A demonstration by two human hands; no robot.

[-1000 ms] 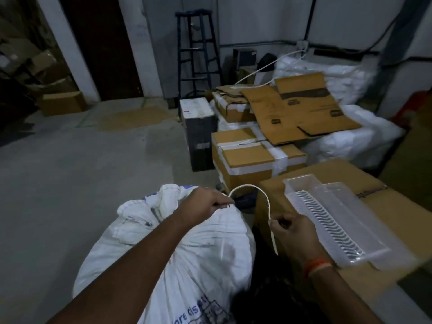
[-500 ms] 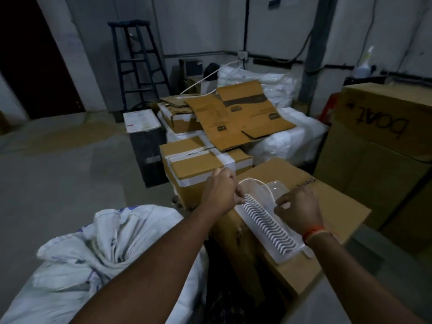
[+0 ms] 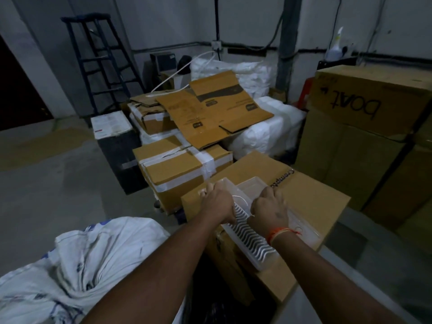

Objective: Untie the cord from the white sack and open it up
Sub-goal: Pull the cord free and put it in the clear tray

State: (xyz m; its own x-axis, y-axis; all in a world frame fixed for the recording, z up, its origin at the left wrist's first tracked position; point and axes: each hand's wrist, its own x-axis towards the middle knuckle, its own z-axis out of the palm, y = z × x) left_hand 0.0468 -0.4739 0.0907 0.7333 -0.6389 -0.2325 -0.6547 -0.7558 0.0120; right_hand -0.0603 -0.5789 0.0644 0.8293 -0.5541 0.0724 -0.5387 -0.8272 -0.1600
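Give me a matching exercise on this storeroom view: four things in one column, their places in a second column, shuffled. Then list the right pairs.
Things
1. white sack
2. stepladder
3. clear plastic tray
4. spray bottle

Places
A. at the back right, above the box marked "boat"
B. on the cardboard box under both hands (left hand, right hand)
C. on the floor, lower left
D. against the back wall, left

Pairs: 1-C, 2-D, 3-B, 4-A
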